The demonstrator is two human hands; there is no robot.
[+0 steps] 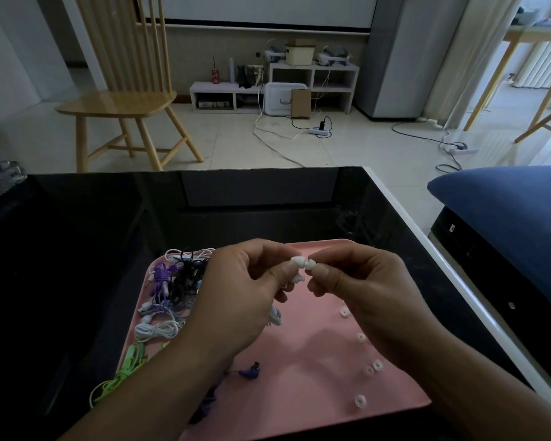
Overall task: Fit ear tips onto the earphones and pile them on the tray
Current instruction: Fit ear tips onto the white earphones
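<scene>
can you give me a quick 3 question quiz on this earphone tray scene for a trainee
1. True or false: the pink tray sits on a dark table.
2. Where do the loose ear tips lie on the tray: A) along its right side, B) under the cable pile, C) off the tray?
3. What does the left hand bring to the right hand?

Key
1. True.
2. A; the tangled earphones lie on the left side.
3. A white earbud, met by the white ear tip pinched in the right hand.

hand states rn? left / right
Left hand: closed, pinching a white earbud.
Right hand: closed, pinching a white ear tip against the earbud.
</scene>
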